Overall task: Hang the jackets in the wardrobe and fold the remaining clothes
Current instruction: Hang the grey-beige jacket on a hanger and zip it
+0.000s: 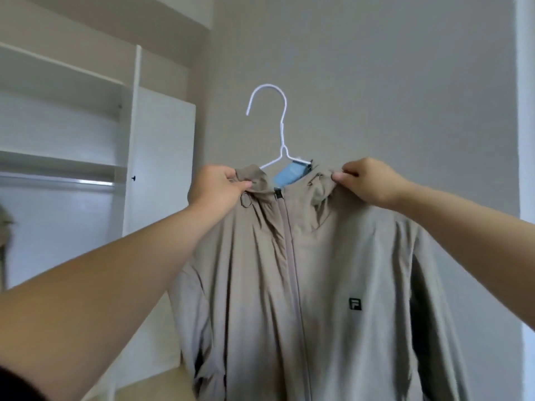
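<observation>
Both hands pinching beige jacket (318, 285) shoulders, left hand (215, 189), right hand (367, 180), hanger (278, 125) between

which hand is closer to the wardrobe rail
Left. The left hand pinches the jacket on the side toward the rail; the right hand pinches it farther right.

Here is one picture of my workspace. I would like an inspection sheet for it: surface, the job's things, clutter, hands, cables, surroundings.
Surface: nothing seen.
Job's things: beige jacket, zipped up, sits on a white wire hanger; the hook is in the air, not on the wardrobe rail.
Clutter: part of an olive garment at the left edge, too cut off to identify.
Hands: left hand grips the jacket beside the collar; right hand pinches the other shoulder.
Cables: nothing seen.
Surroundings: white wardrobe with its door open, grey wall.
</observation>
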Demonstrator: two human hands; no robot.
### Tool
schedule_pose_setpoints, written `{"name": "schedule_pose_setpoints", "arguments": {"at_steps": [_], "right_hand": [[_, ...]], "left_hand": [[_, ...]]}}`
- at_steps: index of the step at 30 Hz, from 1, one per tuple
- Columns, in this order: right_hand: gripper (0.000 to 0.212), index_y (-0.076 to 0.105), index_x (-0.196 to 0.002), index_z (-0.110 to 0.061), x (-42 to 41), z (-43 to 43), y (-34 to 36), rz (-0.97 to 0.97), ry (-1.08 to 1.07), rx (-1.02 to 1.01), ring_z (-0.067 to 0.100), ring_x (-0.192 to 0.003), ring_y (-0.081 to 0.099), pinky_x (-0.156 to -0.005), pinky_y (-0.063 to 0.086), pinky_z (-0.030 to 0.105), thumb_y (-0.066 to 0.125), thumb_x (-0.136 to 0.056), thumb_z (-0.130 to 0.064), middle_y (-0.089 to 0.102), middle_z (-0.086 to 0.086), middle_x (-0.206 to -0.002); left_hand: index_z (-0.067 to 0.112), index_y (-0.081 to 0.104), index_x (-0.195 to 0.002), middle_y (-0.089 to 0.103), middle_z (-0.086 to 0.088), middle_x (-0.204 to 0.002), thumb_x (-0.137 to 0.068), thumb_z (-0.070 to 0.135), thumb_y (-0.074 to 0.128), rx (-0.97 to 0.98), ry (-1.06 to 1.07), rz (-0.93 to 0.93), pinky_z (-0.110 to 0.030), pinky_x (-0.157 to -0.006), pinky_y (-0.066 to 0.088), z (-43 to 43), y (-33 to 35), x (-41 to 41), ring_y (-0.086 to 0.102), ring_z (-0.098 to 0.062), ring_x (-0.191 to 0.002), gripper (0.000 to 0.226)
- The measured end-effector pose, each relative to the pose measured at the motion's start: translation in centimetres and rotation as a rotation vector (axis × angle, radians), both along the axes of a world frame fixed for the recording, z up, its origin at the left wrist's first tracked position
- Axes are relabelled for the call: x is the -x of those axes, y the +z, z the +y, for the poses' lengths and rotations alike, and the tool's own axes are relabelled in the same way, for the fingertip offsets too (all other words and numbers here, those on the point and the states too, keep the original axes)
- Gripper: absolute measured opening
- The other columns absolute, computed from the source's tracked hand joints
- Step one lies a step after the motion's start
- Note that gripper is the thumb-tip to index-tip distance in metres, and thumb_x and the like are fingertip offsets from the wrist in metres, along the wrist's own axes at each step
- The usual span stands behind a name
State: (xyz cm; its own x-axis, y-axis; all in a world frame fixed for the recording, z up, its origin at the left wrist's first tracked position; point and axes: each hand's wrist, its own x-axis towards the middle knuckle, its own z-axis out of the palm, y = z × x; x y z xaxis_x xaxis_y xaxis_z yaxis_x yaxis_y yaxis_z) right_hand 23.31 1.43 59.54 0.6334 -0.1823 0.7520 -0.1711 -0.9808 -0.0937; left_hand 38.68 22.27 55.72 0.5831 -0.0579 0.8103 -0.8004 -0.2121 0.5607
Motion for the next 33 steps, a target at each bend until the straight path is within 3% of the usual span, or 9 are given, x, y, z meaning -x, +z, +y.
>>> {"name": "schedule_pose_setpoints", "arguments": {"at_steps": [5,10,15,17,19,22,26,30,33], "right_hand": [[0.017,0.061,-0.073,-0.002,0.0,0.3,-2.0,-0.402,-0.05,0.458,0.039,-0.071,0.057,-0.057,0.042,0.037,0.051,-0.086,-0.008,0.062,0.019,-0.074],[0.007,0.063,-0.082,-0.003,-1.2,-0.7,-7.3,0.451,-0.049,0.049,0.024,-0.082,0.057,-0.07,0.042,0.031,0.058,-0.086,-0.006,0.066,0.013,-0.088],[0.023,0.067,-0.088,-0.011,-1.1,-0.7,-8.7,0.466,0.096,-0.249,0.023,-0.094,0.06,-0.088,0.044,0.036,0.054,-0.093,-0.03,0.068,0.007,-0.098],[0.035,0.062,-0.08,-0.019,-1.4,-0.5,-9.9,0.495,0.101,-0.327,0.014,-0.082,0.058,-0.078,0.044,0.029,0.052,-0.092,-0.049,0.064,-0.003,-0.086],[0.035,0.054,-0.066,-0.018,-2.1,-0.3,-11.0,0.4,0.057,-0.246,0.011,-0.065,0.05,-0.06,0.036,0.022,0.058,-0.091,-0.043,0.055,-0.005,-0.068],[0.039,0.047,-0.055,-0.016,-3.1,-0.6,-12.0,0.131,0.03,-0.246,0.016,-0.057,0.043,-0.05,0.032,0.024,0.064,-0.088,-0.025,0.047,-0.001,-0.056],[0.039,0.046,-0.055,-0.013,-3.5,-1.3,-13.1,-0.036,0.004,-0.304,0.018,-0.055,0.044,-0.052,0.032,0.028,0.066,-0.086,-0.024,0.046,0.002,-0.054],[0.04,0.045,-0.054,-0.013,-3.8,-1.2,-13.9,-0.062,0.003,-0.332,0.018,-0.054,0.043,-0.05,0.032,0.028,0.066,-0.085,-0.025,0.046,0.001,-0.053],[0.043,0.04,-0.051,-0.016,-3.7,-0.8,-14.4,-0.108,-0.013,-0.352,0.017,-0.053,0.04,-0.049,0.029,0.028,0.065,-0.086,-0.023,0.042,-0.003,-0.051]], "left_hand": [[0.017,0.069,-0.077,0.068,0.001,-0.073,-0.073,0.025,0.08,0.28,-0.01,-0.005,-0.029,-0.067,0.047,0.5,-2.0,-0.8,0.061,-0.02,-0.073,0.014],[0.02,0.073,-0.083,0.068,0.002,-0.076,-0.07,0.025,0.083,-0.063,0.035,0.176,-0.032,-0.073,0.05,-0.4,-8.2,-2.3,0.065,-0.023,-0.082,0.018],[0.027,0.062,-0.066,0.063,0.009,-0.066,-0.069,0.022,0.083,-0.048,0.011,0.222,-0.021,-0.056,0.037,-1.5,-11.3,-2.6,0.057,-0.012,-0.066,0.022],[0.025,0.063,-0.069,0.063,0.009,-0.068,-0.068,0.022,0.084,-0.062,-0.009,0.244,-0.022,-0.062,0.04,-1.9,-11.5,-2.6,0.059,-0.015,-0.07,0.021],[0.024,0.063,-0.078,0.065,0.004,-0.077,-0.069,0.022,0.083,-0.088,-0.019,0.236,-0.025,-0.069,0.042,-2.2,-11.3,-2.4,0.061,-0.018,-0.079,0.022],[0.02,0.057,-0.101,0.061,0.001,-0.089,-0.079,0.025,0.072,-0.248,-0.008,0.084,-0.03,-0.075,0.044,-1.9,-11.2,-2.2,0.059,-0.022,-0.09,0.027],[0.021,0.052,-0.13,0.05,-0.004,-0.122,-0.085,0.04,0.063,-0.569,0.071,-0.405,-0.038,-0.094,0.042,-1.2,-11.8,-1.3,0.046,-0.023,-0.116,0.049],[0.018,0.061,-0.121,0.054,-0.004,-0.121,-0.086,0.046,0.061,-0.696,0.156,-0.768,-0.039,-0.095,0.036,-0.6,-12.0,-0.9,0.045,-0.024,-0.114,0.045],[0.013,0.065,-0.106,0.059,-0.003,-0.108,-0.095,0.034,0.049,-1.033,0.271,-0.684,-0.035,-0.093,0.034,-0.7,-12.4,-1.1,0.044,-0.023,-0.111,0.029]]}}
